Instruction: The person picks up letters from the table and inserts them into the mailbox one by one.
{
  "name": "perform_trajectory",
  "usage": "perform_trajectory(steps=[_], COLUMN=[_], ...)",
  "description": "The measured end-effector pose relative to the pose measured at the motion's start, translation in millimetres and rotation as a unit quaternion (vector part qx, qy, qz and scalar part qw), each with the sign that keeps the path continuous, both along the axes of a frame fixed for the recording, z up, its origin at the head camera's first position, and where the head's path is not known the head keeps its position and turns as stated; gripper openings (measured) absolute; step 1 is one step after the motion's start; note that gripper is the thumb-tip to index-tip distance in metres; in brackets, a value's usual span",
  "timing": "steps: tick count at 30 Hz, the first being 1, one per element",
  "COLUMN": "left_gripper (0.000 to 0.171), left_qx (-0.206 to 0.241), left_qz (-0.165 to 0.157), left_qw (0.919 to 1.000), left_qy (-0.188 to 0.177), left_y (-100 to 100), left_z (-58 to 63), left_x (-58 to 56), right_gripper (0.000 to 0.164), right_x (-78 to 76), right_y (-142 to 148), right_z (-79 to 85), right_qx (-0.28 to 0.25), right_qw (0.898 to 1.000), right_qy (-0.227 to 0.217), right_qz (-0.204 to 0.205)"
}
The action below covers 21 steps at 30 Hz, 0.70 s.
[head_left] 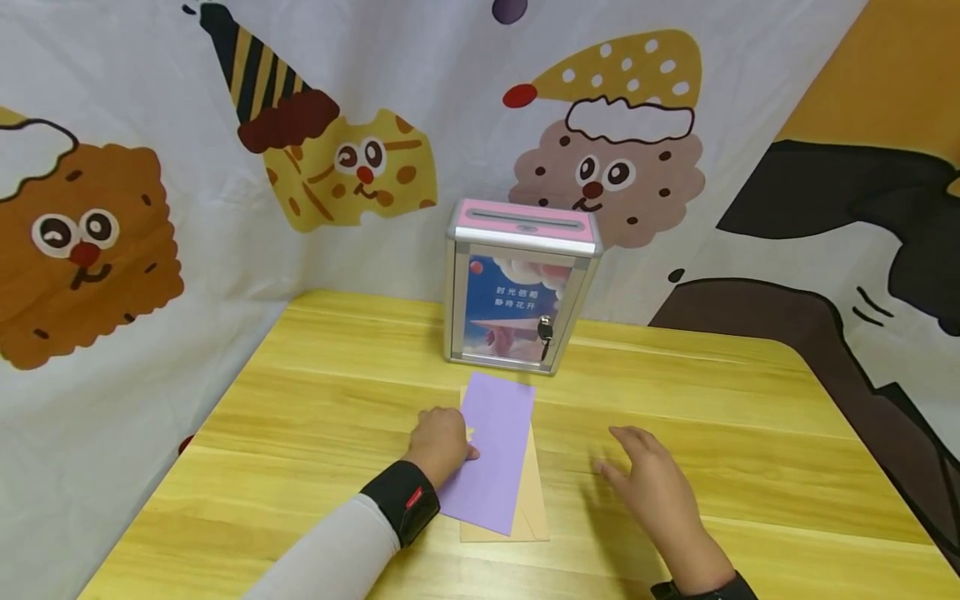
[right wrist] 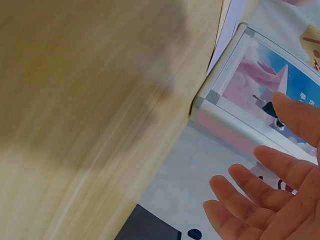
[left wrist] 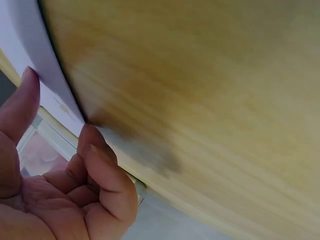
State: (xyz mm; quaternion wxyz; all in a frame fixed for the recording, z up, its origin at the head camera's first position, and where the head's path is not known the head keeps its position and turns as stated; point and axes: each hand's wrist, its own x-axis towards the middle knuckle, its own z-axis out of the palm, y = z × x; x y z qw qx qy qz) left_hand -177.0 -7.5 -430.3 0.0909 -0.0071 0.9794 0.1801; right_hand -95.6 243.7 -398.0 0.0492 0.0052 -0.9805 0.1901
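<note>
A purple envelope (head_left: 495,450) with a small yellow mark lies at a slant over a tan envelope (head_left: 531,508), most of which it hides. My left hand (head_left: 438,442) pinches the purple envelope by its left edge, thumb on top; in the left wrist view the curled fingers (left wrist: 107,175) meet that edge. To the right of both envelopes, my right hand (head_left: 656,487) is held over the table, fingers spread and holding nothing. Just beyond the envelopes stands an upright silver-framed letter box (head_left: 457,304) with a pink slotted top and a picture door.
Keys (head_left: 545,333) hang from the lock on the box door. The yellow wood-grain table (head_left: 322,400) ends behind the box, against a white cloth (head_left: 390,50) printed with cartoon biscuits and cheese. A black band is on each wrist.
</note>
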Motion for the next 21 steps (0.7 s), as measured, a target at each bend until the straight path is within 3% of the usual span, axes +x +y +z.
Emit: perform_trajectory(steps=[8,21], left_gripper=[0.041,0.038], left_qx=[-0.001,0.065], left_qz=[-0.015,-0.022], left_qw=[0.9998,0.9973], left_qy=[-0.01,-0.027], left_y=[-5.5,-21.1], left_z=[-3.1,-2.8], left_x=[-3.4,-9.5], right_gripper=[0.056,0.056], right_x=[1.6,2.1], right_y=[-2.7,0.0], right_z=[-3.3,-5.3], right_qx=[0.009,0.015], right_qw=[1.0,1.0], right_qy=[-0.007,-0.007], right_qz=[0.005,0.007])
